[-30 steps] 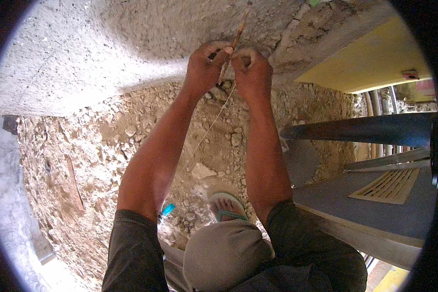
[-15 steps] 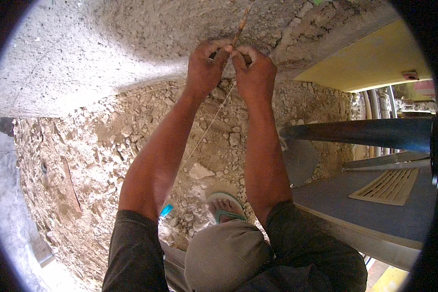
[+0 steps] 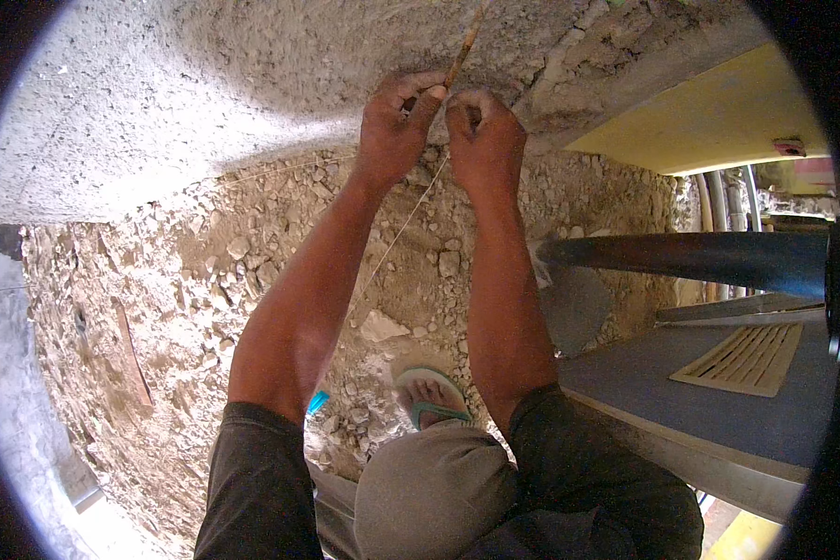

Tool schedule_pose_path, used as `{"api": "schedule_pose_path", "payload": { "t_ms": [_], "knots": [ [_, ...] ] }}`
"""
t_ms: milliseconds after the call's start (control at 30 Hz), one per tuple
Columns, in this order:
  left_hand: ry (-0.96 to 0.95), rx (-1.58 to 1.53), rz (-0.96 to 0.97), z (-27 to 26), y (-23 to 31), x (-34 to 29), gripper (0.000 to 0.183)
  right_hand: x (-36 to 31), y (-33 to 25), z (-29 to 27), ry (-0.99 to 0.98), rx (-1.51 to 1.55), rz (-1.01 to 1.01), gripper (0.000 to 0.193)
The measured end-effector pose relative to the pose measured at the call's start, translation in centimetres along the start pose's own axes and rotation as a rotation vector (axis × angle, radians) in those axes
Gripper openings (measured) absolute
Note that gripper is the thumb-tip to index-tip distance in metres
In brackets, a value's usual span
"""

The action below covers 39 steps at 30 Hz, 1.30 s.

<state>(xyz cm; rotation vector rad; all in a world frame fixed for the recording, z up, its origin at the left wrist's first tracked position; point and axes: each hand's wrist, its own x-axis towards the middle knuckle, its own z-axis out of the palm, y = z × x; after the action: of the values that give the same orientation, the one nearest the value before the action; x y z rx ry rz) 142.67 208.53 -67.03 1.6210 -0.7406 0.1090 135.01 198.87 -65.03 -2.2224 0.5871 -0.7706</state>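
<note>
Both arms reach up toward twelve o'clock, where the left hand [image 3: 394,126] and the right hand [image 3: 483,140] meet side by side against a rough grey concrete wall [image 3: 187,103]. The left hand's fingers [image 3: 418,101] are curled and pinched close together at the lower end of a thin rusty rod [image 3: 465,45], which rises from between the two hands toward one o'clock and runs out of view at the top edge. The right hand is closed in a loose fist just beside it, its fingers folded in; whether they grip the rod or the string is hard to tell, since the knuckles hide the tips. A thin pale string [image 3: 403,229] leaves the hands and slants down toward seven o'clock, passing between the forearms over the ground. Below the wall lies a bed of broken stone and rubble [image 3: 205,271], spreading from nine o'clock to the centre. Near six o'clock a foot in a teal sandal [image 3: 429,397] stands on the stones, partly hidden by a bent knee in grey cloth. At three o'clock a dark round pipe [image 3: 691,257] juts in from the right, with a grey panel bearing a tan slotted vent [image 3: 742,357] below it, and a yellow surface [image 3: 709,117] at two o'clock.
</note>
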Motion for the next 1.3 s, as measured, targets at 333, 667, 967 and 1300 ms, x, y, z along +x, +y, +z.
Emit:
{"api": "schedule_pose_path", "payload": {
  "t_ms": [333, 667, 967, 1300],
  "knots": [
    [0.017, 0.054, -0.027, 0.2, -1.2, -0.6, 0.021, 0.0, 0.2, 0.5, -0.072, -0.016, 0.053, 0.019],
    [0.021, 0.075, -0.060, 0.6, -1.2, -0.7, 0.021, -0.4, 0.6, 0.3, -0.047, 0.086, 0.111, 0.023],
    [-0.031, -0.011, -0.193, 0.2, -0.7, -0.7, 0.022, 0.2, 1.5, 0.8, -0.117, 0.202, 0.207, 0.025],
    [-0.104, -0.120, -0.318, -0.1, -0.6, -0.5, 0.021, 0.8, 2.5, 0.9, -0.174, 0.049, 0.081, 0.023]
  ]
}}
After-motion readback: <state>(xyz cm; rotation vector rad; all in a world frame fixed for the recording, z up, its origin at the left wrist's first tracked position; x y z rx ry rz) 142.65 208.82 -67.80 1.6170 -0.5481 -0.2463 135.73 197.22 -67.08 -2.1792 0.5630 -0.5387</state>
